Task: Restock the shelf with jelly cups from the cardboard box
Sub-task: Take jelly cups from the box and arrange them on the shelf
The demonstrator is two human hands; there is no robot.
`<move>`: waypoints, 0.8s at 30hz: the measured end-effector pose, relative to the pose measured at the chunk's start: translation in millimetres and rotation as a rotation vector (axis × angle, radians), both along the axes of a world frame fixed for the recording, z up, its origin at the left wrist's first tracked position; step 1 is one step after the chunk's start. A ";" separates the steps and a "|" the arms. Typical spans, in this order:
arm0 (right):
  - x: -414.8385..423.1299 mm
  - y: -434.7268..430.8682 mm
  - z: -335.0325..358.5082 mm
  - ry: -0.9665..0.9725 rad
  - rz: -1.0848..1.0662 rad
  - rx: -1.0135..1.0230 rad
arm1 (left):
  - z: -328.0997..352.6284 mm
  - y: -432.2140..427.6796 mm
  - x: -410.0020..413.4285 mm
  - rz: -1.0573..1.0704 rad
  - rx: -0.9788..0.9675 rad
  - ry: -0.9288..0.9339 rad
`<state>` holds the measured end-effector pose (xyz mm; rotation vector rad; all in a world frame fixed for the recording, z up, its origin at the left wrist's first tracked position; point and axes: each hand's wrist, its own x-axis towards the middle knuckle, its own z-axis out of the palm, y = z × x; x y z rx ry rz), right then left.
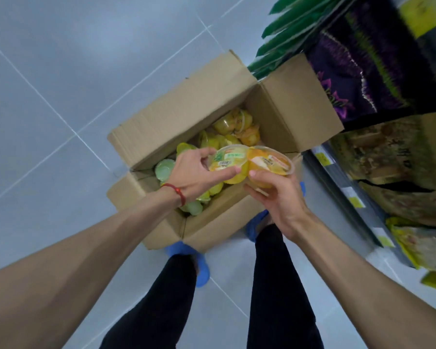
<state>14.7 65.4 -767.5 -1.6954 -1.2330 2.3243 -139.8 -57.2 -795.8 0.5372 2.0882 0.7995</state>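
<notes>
Shelf (378,197) goods blurred, cut off at right; cup (227,163) label text unreadable.

Both bare forearms reach forward over the cardboard box (186,102), left hand (196,172) (red cord at wrist) and right hand (275,197) each curled closed, almost touching.

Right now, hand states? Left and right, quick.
Left hand: closed on a yellow jelly cup, above the cardboard box.
Right hand: closed on an orange jelly cup.

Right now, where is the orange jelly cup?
In the head view, the orange cup is in the right hand, above the box's near right edge, touching the yellow cup held by the left hand.
</notes>
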 end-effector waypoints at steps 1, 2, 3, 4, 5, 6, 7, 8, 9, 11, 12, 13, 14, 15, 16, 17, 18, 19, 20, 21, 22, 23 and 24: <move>1.6 -5.4 9.9 0.021 0.000 -0.005 | 9.7 -5.3 1.1 -0.046 -0.001 0.023; 3.8 -10.9 19.8 0.035 -0.003 -0.009 | 20.5 -10.8 2.6 -0.095 -0.008 0.047; 6.0 -16.1 30.6 0.048 -0.001 -0.012 | 30.9 -16.4 4.7 -0.134 -0.016 0.061; 9.3 -21.7 42.8 0.058 0.005 -0.009 | 42.8 -21.8 7.9 -0.162 -0.017 0.067; 12.7 -27.1 55.0 0.065 0.013 0.000 | 53.9 -26.6 11.7 -0.176 -0.011 0.062; 17.5 -32.5 66.0 0.072 0.013 0.004 | 64.6 -30.6 16.5 -0.173 0.001 0.044; 22.5 -37.5 75.7 0.080 0.008 -0.001 | 74.9 -33.3 21.9 -0.152 0.011 0.017; 27.9 -42.3 85.7 0.098 -0.005 -0.014 | 85.1 -35.3 28.1 -0.119 0.016 -0.016; 34.7 -46.7 97.1 0.122 -0.022 -0.026 | 96.7 -37.0 36.2 -0.080 0.024 -0.057; 50.2 -51.3 120.7 0.172 -0.051 -0.038 | 120.2 -37.7 53.5 0.005 0.071 -0.180; 56.3 -51.6 131.4 0.194 -0.064 -0.043 | 131.1 -37.1 61.3 0.047 0.101 -0.250; 63.8 -50.5 142.2 0.218 -0.075 -0.043 | 143.0 -36.4 69.0 0.081 0.124 -0.300; 73.5 -49.0 156.5 0.239 -0.083 -0.033 | 159.5 -34.7 78.5 0.093 0.147 -0.317; 81.4 -46.8 170.9 0.255 -0.081 -0.021 | 174.2 -31.8 86.3 0.092 0.163 -0.310; 84.7 -43.9 181.3 0.262 -0.072 -0.006 | 185.3 -27.7 90.5 0.096 0.180 -0.290; 89.8 -41.6 192.8 0.263 -0.058 0.026 | 198.6 -23.9 95.3 0.099 0.190 -0.258; 98.9 -40.0 211.7 0.258 -0.056 0.074 | 216.9 -20.7 102.9 0.089 0.205 -0.214; 105.5 -38.0 228.7 0.244 -0.074 0.121 | 232.7 -17.7 107.7 0.077 0.218 -0.161; 111.1 -34.7 245.4 0.224 -0.111 0.161 | 249.3 -13.2 110.5 0.055 0.236 -0.107; 116.7 -30.6 261.9 0.210 -0.153 0.202 | 265.2 -8.0 112.6 0.026 0.255 -0.056; 121.3 -26.0 279.8 0.204 -0.195 0.244 | 281.8 -2.0 114.0 -0.002 0.283 -0.014; 126.2 -19.8 298.4 0.202 -0.231 0.284 | 301.0 5.0 115.5 -0.022 0.312 0.021; 131.0 -13.7 320.0 0.203 -0.261 0.320 | 322.8 12.8 117.1 -0.038 0.345 0.055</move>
